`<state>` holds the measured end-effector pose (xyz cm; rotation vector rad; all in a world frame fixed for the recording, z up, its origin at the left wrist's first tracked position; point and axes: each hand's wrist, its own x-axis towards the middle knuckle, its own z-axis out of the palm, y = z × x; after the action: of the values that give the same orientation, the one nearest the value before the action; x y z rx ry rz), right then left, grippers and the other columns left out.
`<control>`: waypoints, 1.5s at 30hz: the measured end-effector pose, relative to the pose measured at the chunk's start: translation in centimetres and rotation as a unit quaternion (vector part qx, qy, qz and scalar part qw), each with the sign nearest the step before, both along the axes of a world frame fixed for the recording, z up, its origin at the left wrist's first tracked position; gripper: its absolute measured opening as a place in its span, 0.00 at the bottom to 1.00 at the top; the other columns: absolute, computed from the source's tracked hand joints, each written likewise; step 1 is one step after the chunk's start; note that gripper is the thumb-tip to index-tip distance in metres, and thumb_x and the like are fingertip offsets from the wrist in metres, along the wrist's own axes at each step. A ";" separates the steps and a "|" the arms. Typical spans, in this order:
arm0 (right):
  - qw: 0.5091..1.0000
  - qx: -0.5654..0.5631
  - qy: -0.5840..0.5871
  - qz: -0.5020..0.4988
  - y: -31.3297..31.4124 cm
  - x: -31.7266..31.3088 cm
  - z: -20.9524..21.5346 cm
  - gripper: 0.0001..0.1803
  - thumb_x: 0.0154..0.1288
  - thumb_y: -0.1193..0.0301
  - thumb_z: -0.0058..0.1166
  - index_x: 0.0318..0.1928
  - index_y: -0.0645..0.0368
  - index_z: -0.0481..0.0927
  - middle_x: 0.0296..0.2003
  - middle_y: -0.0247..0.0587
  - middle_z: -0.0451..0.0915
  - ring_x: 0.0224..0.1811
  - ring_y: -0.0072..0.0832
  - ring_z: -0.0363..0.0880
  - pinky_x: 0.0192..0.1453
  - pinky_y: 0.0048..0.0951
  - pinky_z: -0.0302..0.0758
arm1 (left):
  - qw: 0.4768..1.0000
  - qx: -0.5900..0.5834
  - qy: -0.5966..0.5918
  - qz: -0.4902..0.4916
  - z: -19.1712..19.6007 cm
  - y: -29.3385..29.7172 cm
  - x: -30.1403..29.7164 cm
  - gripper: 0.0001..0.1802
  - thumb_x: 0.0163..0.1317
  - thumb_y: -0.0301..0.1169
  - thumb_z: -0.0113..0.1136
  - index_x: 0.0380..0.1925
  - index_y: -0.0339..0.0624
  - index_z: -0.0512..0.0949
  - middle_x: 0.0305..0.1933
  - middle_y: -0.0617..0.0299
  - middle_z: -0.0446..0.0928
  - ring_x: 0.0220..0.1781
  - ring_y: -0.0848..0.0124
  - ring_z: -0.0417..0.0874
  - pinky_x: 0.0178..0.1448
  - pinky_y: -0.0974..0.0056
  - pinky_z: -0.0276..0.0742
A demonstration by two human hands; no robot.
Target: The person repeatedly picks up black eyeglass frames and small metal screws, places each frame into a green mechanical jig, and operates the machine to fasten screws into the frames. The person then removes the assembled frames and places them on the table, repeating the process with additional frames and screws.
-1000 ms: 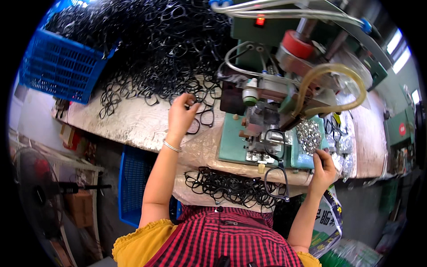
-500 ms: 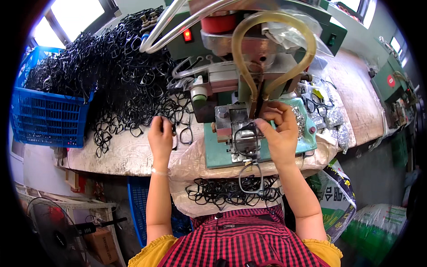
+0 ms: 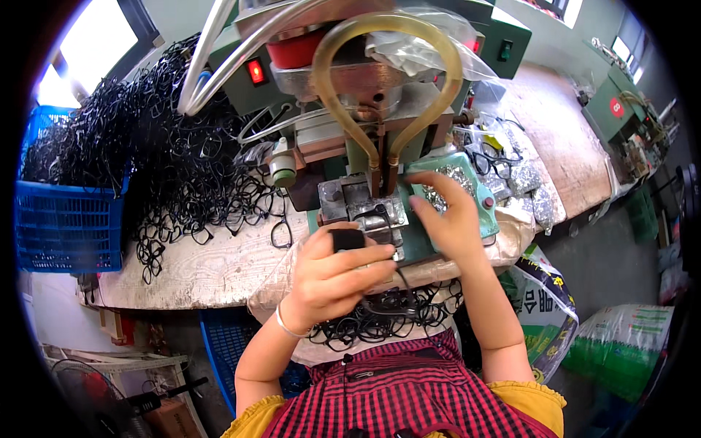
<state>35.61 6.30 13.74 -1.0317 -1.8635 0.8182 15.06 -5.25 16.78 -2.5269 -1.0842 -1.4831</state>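
Observation:
A black eyeglass frame (image 3: 379, 212) sits on the metal fixture (image 3: 347, 196) under the press head. One rim hangs down past the fixture's front edge. My left hand (image 3: 332, 274) reaches across the front of the fixture, its fingers stretched to the right over the frame's middle. A black band (image 3: 347, 239) wraps one finger. Whether these fingers touch the frame I cannot tell, and the thumb is hard to make out. To the right of the fixture, my right hand (image 3: 451, 217) is open, thumb and forefinger apart, beside a green tray (image 3: 480, 179) of small metal parts.
Tangled black eyeglass frames (image 3: 182, 146) heap at the left by a blue basket (image 3: 69, 226). More frames (image 3: 365, 321) lie at the table's near edge. A yellowish hose (image 3: 454, 69) loops above the fixture. Plastic bags of metal parts (image 3: 537, 193) lie at the right.
My left hand has come from the table at the left to the front of the fixture. My right hand has left the frame and moved right. The view has shifted too.

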 end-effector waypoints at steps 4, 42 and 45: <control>0.938 0.149 -0.251 -0.188 3.6 4.0 -6.7 0.13 0.55 0.69 0.68 0.42 0.57 0.86 0.56 0.54 0.80 0.64 0.52 0.74 0.70 0.46 0.69 | 0.999 0.004 0.040 -0.022 -0.7 0.5 0.1 0.16 0.50 0.27 0.69 0.42 0.48 0.86 0.50 0.64 0.85 0.37 0.64 0.80 0.60 0.51 0.79; 0.981 -0.035 0.122 -0.146 2.8 7.1 -9.3 0.09 0.69 0.77 0.61 0.48 0.65 0.84 0.43 0.37 0.85 0.45 0.21 0.81 0.52 0.22 0.76 | 0.858 -0.192 -0.147 0.452 -13.0 6.9 -5.3 0.47 0.44 0.37 0.80 0.62 0.30 0.65 0.53 0.42 0.76 0.57 0.46 0.76 0.62 0.52 0.74; 0.985 -0.018 0.112 -0.133 2.0 5.8 -7.3 0.09 0.68 0.79 0.61 0.48 0.65 0.84 0.42 0.36 0.85 0.44 0.20 0.80 0.53 0.22 0.75 | 0.851 -0.177 -0.146 0.472 -13.3 7.3 -5.1 0.49 0.42 0.39 0.82 0.61 0.30 0.65 0.53 0.42 0.77 0.56 0.46 0.77 0.61 0.52 0.75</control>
<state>41.38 8.27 6.45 -1.1337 -1.4886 0.7757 9.98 2.00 3.52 -1.4003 -2.3390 -1.4022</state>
